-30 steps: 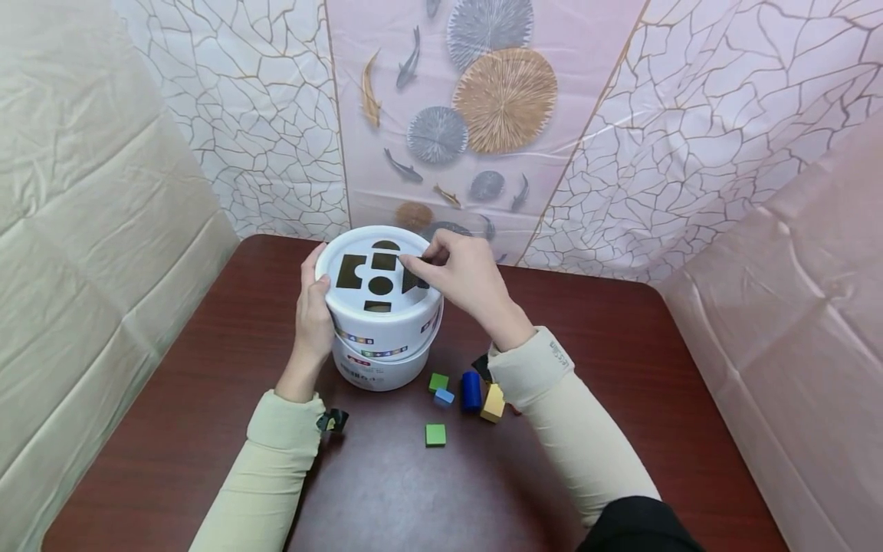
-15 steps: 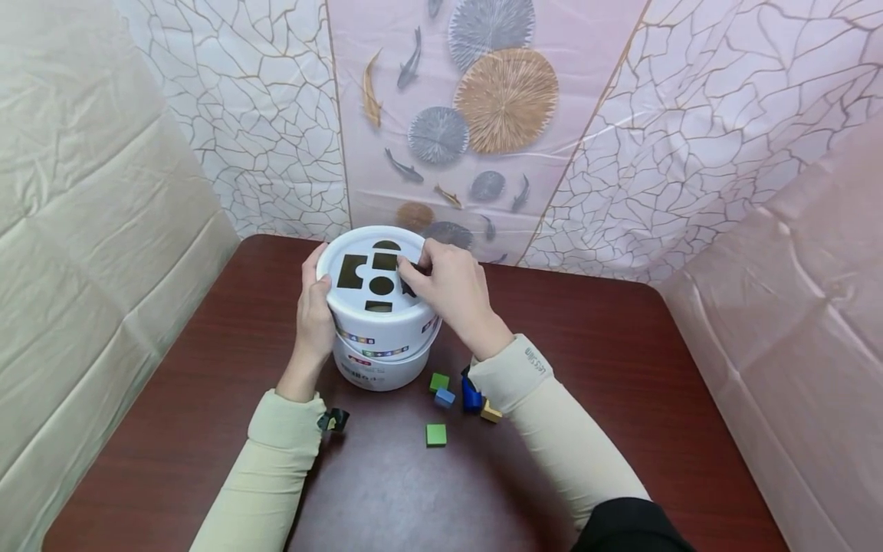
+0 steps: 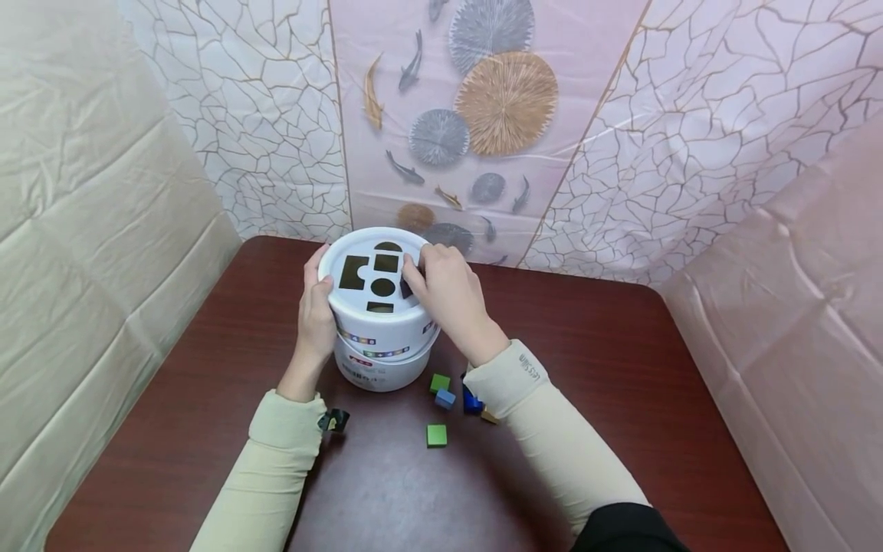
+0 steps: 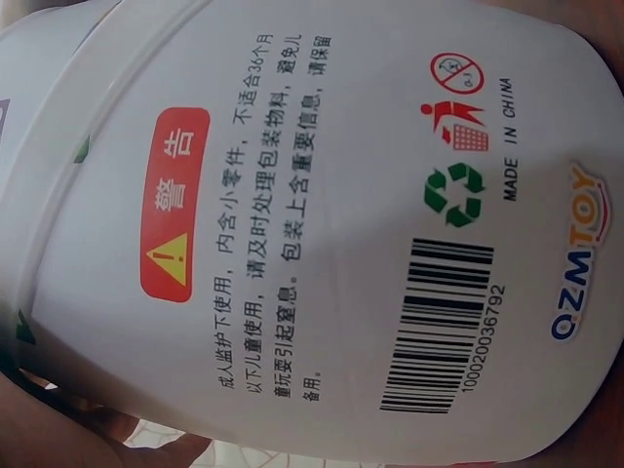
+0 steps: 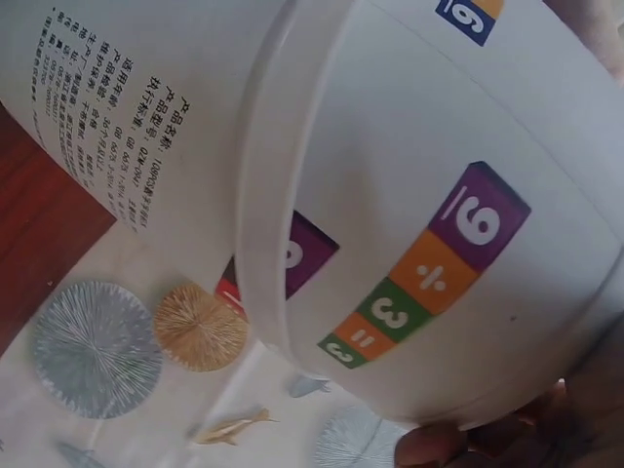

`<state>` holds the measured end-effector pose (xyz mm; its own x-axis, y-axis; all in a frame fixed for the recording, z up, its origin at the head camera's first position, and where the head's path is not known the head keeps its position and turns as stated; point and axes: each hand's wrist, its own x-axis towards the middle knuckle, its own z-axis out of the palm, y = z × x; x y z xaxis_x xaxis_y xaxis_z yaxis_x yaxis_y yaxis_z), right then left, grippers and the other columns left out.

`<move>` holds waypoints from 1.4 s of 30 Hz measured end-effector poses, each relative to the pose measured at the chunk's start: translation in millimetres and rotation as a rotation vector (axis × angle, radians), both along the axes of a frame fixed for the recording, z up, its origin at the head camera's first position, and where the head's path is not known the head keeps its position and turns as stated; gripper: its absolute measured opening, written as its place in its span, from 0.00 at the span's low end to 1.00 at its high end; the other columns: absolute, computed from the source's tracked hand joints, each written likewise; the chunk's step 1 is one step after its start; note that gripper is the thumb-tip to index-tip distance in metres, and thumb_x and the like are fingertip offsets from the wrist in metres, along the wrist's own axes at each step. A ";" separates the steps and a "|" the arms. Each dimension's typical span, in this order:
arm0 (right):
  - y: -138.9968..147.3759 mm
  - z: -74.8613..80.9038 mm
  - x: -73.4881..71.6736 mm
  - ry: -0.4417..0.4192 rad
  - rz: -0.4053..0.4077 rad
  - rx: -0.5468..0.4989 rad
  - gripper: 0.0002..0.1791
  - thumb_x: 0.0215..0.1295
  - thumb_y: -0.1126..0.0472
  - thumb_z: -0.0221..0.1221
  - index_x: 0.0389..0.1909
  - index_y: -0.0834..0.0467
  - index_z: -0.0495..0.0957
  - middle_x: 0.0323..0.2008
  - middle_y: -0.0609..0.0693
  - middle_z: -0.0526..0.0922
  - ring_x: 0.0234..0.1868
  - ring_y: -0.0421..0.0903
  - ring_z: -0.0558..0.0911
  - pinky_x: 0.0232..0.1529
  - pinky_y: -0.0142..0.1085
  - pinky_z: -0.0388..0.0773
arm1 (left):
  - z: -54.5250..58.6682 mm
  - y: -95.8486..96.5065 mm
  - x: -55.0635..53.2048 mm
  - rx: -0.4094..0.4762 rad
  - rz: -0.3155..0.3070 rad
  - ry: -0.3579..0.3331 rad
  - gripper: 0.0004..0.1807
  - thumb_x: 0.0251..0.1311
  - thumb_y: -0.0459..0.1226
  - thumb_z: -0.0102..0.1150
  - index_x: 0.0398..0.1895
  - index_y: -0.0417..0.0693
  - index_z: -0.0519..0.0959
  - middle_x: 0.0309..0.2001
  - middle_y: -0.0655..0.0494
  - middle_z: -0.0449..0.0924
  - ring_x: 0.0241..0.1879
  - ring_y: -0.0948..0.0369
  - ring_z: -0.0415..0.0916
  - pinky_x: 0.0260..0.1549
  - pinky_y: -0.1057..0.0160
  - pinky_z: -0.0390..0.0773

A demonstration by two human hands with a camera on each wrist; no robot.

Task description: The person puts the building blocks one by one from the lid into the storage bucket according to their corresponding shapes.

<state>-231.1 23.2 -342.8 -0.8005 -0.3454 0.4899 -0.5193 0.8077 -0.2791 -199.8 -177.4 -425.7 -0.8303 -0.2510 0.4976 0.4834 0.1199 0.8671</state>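
Note:
A white bucket (image 3: 382,376) stands on the table, its white lid (image 3: 364,295) cut with several shaped holes. My left hand (image 3: 315,318) grips it from the left, thumb at the lid's rim and fingers round the far side. My right hand (image 3: 451,295) holds the lid's right edge, thumb over a hole there. In the right wrist view its curled fingers (image 5: 429,444) show at the bucket's wall; most of the grip is hidden in the head view. Printed warnings and a barcode (image 4: 434,327) fill the left wrist view. A white handle (image 5: 283,175) hangs across the bucket.
In front of the bucket lie two green blocks (image 3: 437,435), a light blue block (image 3: 444,398), a dark blue cylinder (image 3: 471,401) and a yellow block (image 3: 489,416), the last two partly behind the right sleeve (image 3: 552,429). A patterned cloth (image 3: 441,100) hangs behind the table (image 3: 586,330).
My right hand has come slightly down and left, closer onto the lid's right edge. Its sleeve now covers more of the cylinder and yellow block. The left hand and bucket have stayed put.

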 end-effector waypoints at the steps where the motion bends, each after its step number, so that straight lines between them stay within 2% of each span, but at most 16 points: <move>1: -0.6 0.3 0.8 -0.011 -0.006 0.011 0.20 0.76 0.47 0.47 0.26 0.54 0.70 0.26 0.47 0.72 0.33 0.47 0.72 0.28 0.41 0.72 | -0.1 0.0 0.0 -0.004 0.001 -0.001 0.31 0.69 0.40 0.34 0.76 0.48 0.60 0.70 0.52 0.68 0.67 0.60 0.64 0.66 0.62 0.58; 5: -4.5 1.4 2.2 -0.034 -0.021 0.041 0.18 0.78 0.46 0.45 0.37 0.56 0.71 0.33 0.50 0.74 0.38 0.50 0.73 0.32 0.43 0.76 | -0.3 -0.1 0.0 -0.027 0.021 0.000 0.31 0.69 0.40 0.34 0.76 0.45 0.60 0.70 0.52 0.68 0.68 0.60 0.64 0.66 0.61 0.58; 8: -7.0 1.9 2.0 -0.037 -0.033 0.049 0.18 0.78 0.44 0.44 0.43 0.55 0.72 0.36 0.51 0.74 0.41 0.50 0.74 0.34 0.44 0.77 | -0.8 -0.3 -0.5 -0.036 0.029 -0.002 0.31 0.69 0.40 0.34 0.76 0.47 0.61 0.70 0.53 0.68 0.68 0.60 0.64 0.66 0.61 0.58; 12: -7.9 3.1 1.4 -0.045 -0.059 0.072 0.20 0.77 0.41 0.43 0.45 0.53 0.72 0.37 0.48 0.75 0.42 0.49 0.74 0.33 0.44 0.77 | -0.6 -0.1 -0.7 -0.036 0.023 -0.009 0.31 0.69 0.40 0.34 0.76 0.51 0.61 0.70 0.54 0.68 0.67 0.61 0.64 0.66 0.61 0.58; 17: -8.0 5.4 -0.6 -0.070 -0.068 0.101 0.20 0.77 0.40 0.44 0.46 0.51 0.72 0.38 0.47 0.75 0.44 0.49 0.74 0.31 0.45 0.76 | 0.3 0.1 -1.3 -0.043 0.026 -0.012 0.31 0.69 0.41 0.34 0.76 0.50 0.61 0.70 0.54 0.68 0.67 0.60 0.65 0.65 0.60 0.59; 23: -6.9 6.0 -1.9 -0.197 -0.032 0.109 0.19 0.75 0.42 0.49 0.51 0.53 0.70 0.42 0.48 0.72 0.46 0.48 0.67 0.35 0.42 0.75 | -0.1 -0.4 -1.3 -0.044 0.021 -0.005 0.31 0.69 0.41 0.34 0.76 0.48 0.60 0.70 0.53 0.68 0.67 0.59 0.64 0.66 0.60 0.58; 28: -4.2 2.5 -4.4 -0.235 0.032 0.102 0.14 0.77 0.45 0.48 0.50 0.50 0.74 0.47 0.48 0.72 0.48 0.48 0.65 0.36 0.42 0.74 | -1.1 -0.8 -0.7 -0.049 0.015 -0.002 0.31 0.69 0.41 0.33 0.76 0.47 0.60 0.70 0.52 0.67 0.67 0.59 0.64 0.66 0.60 0.58; 31: -0.2 0.1 -7.2 -0.240 0.086 0.073 0.12 0.77 0.45 0.48 0.45 0.46 0.76 0.46 0.45 0.72 0.47 0.47 0.64 0.37 0.42 0.72 | -1.4 -1.2 -0.6 -0.048 0.016 -0.001 0.31 0.69 0.40 0.33 0.76 0.45 0.59 0.70 0.52 0.67 0.67 0.59 0.64 0.66 0.60 0.58; 36: 13.0 -3.1 -18.7 -0.226 0.280 -0.053 0.09 0.70 0.47 0.60 0.41 0.47 0.80 0.35 0.43 0.75 0.40 0.47 0.65 0.42 0.41 0.65 | -2.6 -1.7 -0.8 -0.046 0.020 -0.001 0.31 0.69 0.40 0.33 0.76 0.45 0.60 0.70 0.52 0.68 0.67 0.59 0.64 0.65 0.60 0.59; 39: 22.6 -1.4 -25.3 -0.277 0.381 -0.123 0.10 0.63 0.49 0.67 0.41 0.48 0.82 0.33 0.42 0.78 0.40 0.45 0.68 0.45 0.41 0.65 | -3.1 -1.8 -0.9 -0.052 0.016 -0.002 0.31 0.70 0.40 0.33 0.76 0.47 0.60 0.70 0.52 0.67 0.67 0.60 0.64 0.66 0.60 0.58; 42: 27.6 4.0 -28.6 -0.336 0.431 -0.144 0.11 0.60 0.52 0.70 0.42 0.47 0.82 0.35 0.41 0.80 0.43 0.44 0.72 0.48 0.42 0.69 | -2.4 -2.2 -0.9 -0.054 0.014 0.005 0.31 0.70 0.40 0.33 0.76 0.45 0.59 0.70 0.52 0.67 0.67 0.60 0.64 0.66 0.60 0.58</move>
<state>-259.7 50.8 -338.9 -0.7224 -0.6236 0.2988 -0.6569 0.4840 -0.5781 -200.7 -179.5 -428.1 -0.8245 -0.2355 0.5146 0.4852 0.1738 0.8570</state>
